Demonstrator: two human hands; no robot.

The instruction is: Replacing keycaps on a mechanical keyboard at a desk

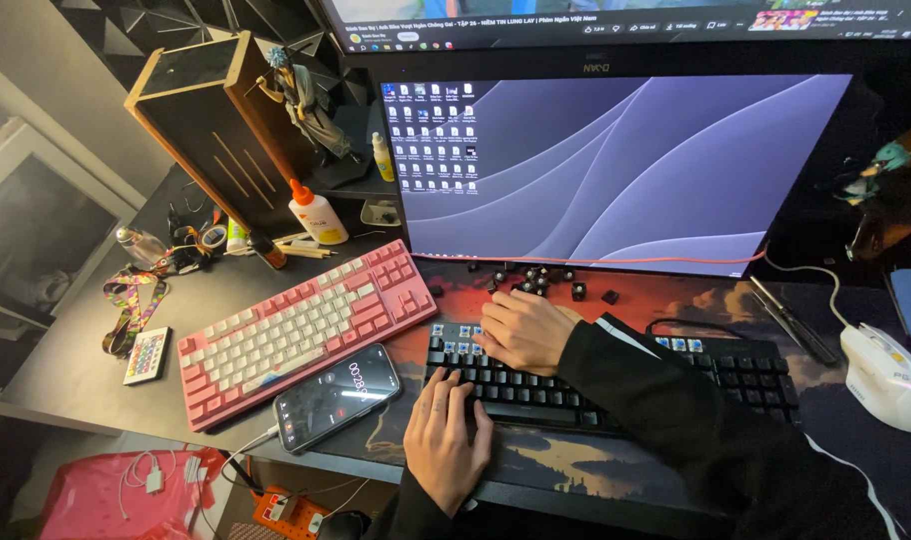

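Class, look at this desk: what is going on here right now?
A person is working on a black keyboard in front of a monitor. The right hand sits at its upper left corner, where keycaps are off and switches show; the left hand rests on its near left edge. Loose black keycaps lie behind it. A pink keyboard and a phone lie to the left, a white mouse to the right.

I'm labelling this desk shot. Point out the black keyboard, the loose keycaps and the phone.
black keyboard (pixel 746 375): head view, its right-hand keys.
loose keycaps (pixel 536 278): head view, middle of the pile.
phone (pixel 338 395): head view, screen centre.
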